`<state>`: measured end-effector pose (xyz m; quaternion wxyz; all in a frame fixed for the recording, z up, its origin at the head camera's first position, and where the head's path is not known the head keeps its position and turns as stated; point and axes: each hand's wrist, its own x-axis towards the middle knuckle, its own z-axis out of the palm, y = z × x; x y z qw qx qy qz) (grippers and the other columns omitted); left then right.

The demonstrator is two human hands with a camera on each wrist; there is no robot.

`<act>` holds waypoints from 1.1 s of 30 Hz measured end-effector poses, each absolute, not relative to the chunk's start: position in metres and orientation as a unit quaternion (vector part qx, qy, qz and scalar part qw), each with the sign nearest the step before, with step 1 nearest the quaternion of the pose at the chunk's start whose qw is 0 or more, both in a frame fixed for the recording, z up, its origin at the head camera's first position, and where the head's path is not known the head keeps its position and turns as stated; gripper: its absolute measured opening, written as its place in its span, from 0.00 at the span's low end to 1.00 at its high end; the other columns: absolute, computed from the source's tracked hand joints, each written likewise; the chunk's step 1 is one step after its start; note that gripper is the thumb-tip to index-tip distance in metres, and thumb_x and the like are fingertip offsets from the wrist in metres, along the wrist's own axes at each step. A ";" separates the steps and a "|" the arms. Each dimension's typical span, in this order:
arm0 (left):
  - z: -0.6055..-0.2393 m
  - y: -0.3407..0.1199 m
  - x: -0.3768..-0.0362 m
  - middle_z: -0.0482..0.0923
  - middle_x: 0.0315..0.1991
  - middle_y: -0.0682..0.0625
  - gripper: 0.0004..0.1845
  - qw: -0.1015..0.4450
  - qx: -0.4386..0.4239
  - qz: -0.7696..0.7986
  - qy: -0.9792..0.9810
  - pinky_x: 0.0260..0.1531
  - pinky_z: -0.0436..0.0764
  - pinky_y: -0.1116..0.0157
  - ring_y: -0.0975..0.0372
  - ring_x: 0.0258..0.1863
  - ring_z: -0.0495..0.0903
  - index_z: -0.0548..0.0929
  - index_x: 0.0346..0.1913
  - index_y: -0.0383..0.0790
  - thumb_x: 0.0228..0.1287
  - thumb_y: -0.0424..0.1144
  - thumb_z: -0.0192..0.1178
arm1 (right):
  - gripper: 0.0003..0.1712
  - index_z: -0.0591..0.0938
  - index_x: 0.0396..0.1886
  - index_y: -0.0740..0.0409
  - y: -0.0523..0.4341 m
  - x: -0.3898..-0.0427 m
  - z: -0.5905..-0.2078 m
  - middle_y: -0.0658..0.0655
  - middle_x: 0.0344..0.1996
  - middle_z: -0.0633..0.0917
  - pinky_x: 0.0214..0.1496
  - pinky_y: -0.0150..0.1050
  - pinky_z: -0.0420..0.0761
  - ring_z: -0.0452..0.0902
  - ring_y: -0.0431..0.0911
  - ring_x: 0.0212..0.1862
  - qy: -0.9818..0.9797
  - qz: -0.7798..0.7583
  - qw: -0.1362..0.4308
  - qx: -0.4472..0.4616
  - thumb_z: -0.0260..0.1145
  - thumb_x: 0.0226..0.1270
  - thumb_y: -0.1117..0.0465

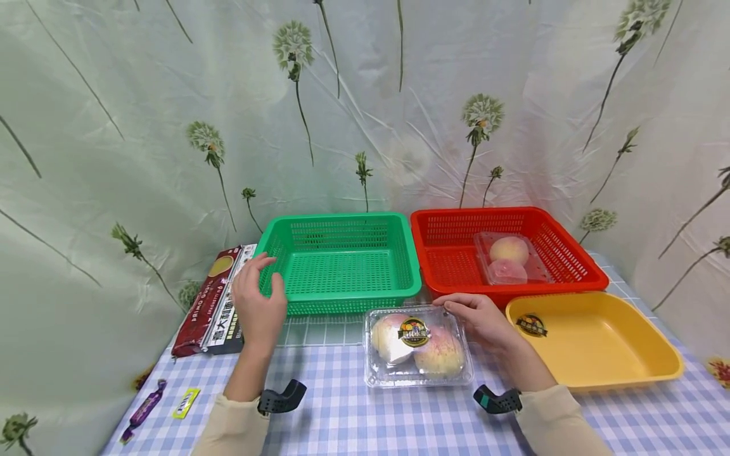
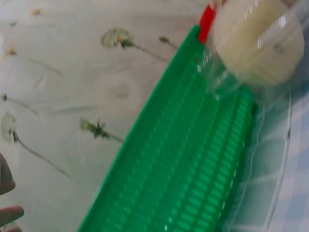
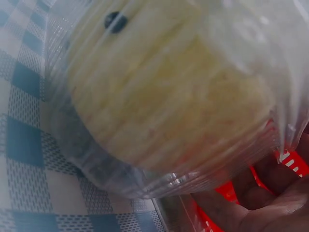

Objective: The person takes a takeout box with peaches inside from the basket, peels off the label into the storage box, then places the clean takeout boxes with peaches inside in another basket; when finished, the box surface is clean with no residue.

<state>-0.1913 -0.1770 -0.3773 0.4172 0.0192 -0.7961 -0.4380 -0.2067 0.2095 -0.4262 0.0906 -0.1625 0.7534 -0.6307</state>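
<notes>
- At the far left I see two small wrapped sweets, one purple point(image 1: 142, 410) and one yellow point(image 1: 185, 403), flat on the blue-and-white checked tablecloth point(image 1: 353, 418).
- Behind them lies a long dark red box point(image 1: 208, 297) with glossy print, its length running away from me.
- My left hand point(image 1: 258, 304) hovers just in front of the left corner of the green basket point(image 1: 339, 261), fingers loosely spread and grasping nothing. From the left wrist view I only catch two fingertips point(image 2: 7, 212) at the frame edge.
- The green basket is rigid plastic, rectangular, with slotted lattice walls and floor.
- The clear clamshell of peaches point(image 1: 418, 346) sits on the cloth just in front of the two baskets. It is thin, ribbed, transparent plastic holding two round pale pink fruits under a dark round sticker. Its long axis runs left to right.
- My right hand point(image 1: 478, 318) rests on the clamshell's far right corner, fingers curled over the edge and gripping it.
- The red basket point(image 1: 570, 253), same lattice build, holds another clamshell point(image 1: 509, 258).
- A smooth yellow tray point(image 1: 616, 354) lies at the right.
</notes>
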 end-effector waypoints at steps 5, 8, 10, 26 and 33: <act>-0.372 -0.164 -0.181 0.83 0.54 0.43 0.14 0.385 -0.093 -0.486 -0.780 0.61 0.76 0.63 0.58 0.58 0.79 0.82 0.53 0.34 0.68 0.26 0.54 | 0.20 0.81 0.56 0.71 0.209 -0.207 -0.428 0.39 0.44 0.88 0.55 0.28 0.79 0.79 0.37 0.51 0.757 -0.625 0.095 -0.166 0.59 0.76 0.59; -0.373 -0.158 -0.176 0.85 0.49 0.42 0.13 0.316 -0.186 -0.521 -0.770 0.51 0.81 0.72 0.65 0.49 0.83 0.82 0.53 0.35 0.71 0.26 0.52 | 0.20 0.81 0.56 0.71 0.208 -0.207 -0.429 0.40 0.45 0.88 0.56 0.28 0.79 0.79 0.37 0.51 0.755 -0.626 0.096 -0.168 0.59 0.75 0.59; -0.375 -0.154 -0.174 0.85 0.47 0.42 0.12 0.261 -0.229 -0.530 -0.773 0.49 0.83 0.71 0.66 0.46 0.84 0.82 0.52 0.37 0.72 0.26 0.52 | 0.20 0.82 0.56 0.70 0.208 -0.208 -0.430 0.42 0.47 0.88 0.56 0.28 0.79 0.78 0.37 0.52 0.757 -0.622 0.096 -0.172 0.59 0.76 0.59; -0.409 -0.119 -0.174 0.58 0.76 0.43 0.32 -0.113 -0.316 -0.430 -0.838 0.70 0.62 0.37 0.46 0.76 0.57 0.65 0.74 0.45 0.71 0.49 0.59 | 0.21 0.79 0.60 0.70 0.202 -0.206 -0.435 0.69 0.59 0.81 0.59 0.21 0.71 0.76 0.30 0.55 0.774 -0.606 0.111 -0.146 0.58 0.75 0.61; -0.426 -0.112 -0.176 0.51 0.78 0.42 0.36 -0.119 -0.286 -0.439 -0.843 0.66 0.60 0.30 0.41 0.77 0.52 0.63 0.76 0.50 0.68 0.49 0.63 | 0.19 0.80 0.61 0.63 0.202 -0.204 -0.428 0.62 0.59 0.84 0.66 0.36 0.76 0.77 0.51 0.63 0.843 -0.493 0.067 -0.204 0.56 0.77 0.61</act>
